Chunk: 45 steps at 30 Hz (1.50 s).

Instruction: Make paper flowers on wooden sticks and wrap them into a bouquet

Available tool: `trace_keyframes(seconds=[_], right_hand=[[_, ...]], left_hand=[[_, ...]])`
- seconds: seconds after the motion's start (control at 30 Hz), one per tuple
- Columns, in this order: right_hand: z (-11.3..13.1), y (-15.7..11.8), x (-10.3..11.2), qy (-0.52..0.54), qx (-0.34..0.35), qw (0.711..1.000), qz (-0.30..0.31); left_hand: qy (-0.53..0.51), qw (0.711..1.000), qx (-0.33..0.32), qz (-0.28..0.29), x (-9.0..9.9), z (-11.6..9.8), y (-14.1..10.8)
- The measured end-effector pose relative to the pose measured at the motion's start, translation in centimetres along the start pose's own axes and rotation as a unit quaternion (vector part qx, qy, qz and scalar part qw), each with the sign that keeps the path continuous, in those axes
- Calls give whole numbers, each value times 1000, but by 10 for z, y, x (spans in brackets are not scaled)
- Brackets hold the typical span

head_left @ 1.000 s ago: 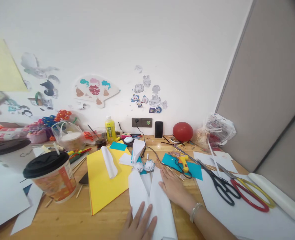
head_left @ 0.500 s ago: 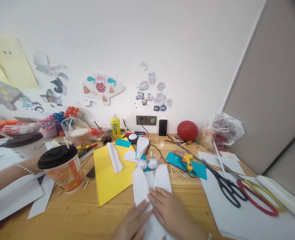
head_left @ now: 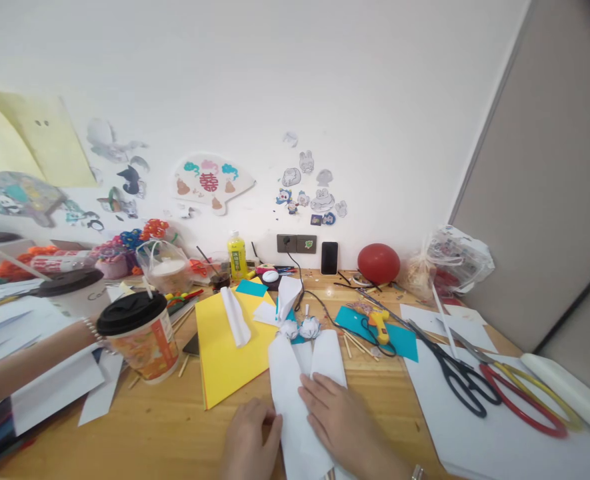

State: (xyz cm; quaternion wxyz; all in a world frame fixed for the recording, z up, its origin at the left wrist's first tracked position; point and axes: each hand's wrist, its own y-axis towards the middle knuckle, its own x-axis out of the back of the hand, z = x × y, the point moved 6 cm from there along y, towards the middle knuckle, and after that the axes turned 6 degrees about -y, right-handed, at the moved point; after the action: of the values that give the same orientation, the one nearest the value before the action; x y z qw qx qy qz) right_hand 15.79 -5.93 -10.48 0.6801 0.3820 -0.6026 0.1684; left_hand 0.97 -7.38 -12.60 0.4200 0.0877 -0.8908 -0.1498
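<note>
White folded paper (head_left: 287, 393) lies at the front middle of the table, wrapped around crumpled white and blue paper balls (head_left: 309, 327) at its top. Flat on the paper's right part rests my right hand (head_left: 342, 420), its fingers spread. Beside the left edge of the paper is my left hand (head_left: 255, 437), thumb apart from its curled fingers, with nothing seen between them. Thin stick ends (head_left: 329, 474) show under the paper's lower edge.
Yellow sheets (head_left: 235, 363) and a drink cup (head_left: 142, 340) stand left. Blue paper (head_left: 405, 342), a yellow glue gun (head_left: 382, 327), black scissors (head_left: 457, 373) and red-yellow scissors (head_left: 529, 400) lie right. Another person's arm (head_left: 35, 370) reaches in at far left.
My left hand has moved left off the paper's middle to its edge. My right hand stays on the paper. The view has shifted slightly left.
</note>
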Motion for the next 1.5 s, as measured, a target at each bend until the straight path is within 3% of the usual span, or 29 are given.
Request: trace_keyframes(seconds=[0.23,0.63,0.9,1.07,1.5], right_hand=[[0,0,2,12,2,1000,-17],[-1,0,0,32,-19,999,22],[-2,-2,-2,38,-14,999,7],[-2,-1,-1,42,-17,999,3],[-3,-2,-2,60,-25,998,10]], left_hand=[[-26,998,52,11,-5,1,5],[-143,982,115,32,-15,0,8],[-314,930,186,40,-14,2,8],[-369,905,206,42,-15,0,9],[-329,933,149,-8,-24,-6,11]])
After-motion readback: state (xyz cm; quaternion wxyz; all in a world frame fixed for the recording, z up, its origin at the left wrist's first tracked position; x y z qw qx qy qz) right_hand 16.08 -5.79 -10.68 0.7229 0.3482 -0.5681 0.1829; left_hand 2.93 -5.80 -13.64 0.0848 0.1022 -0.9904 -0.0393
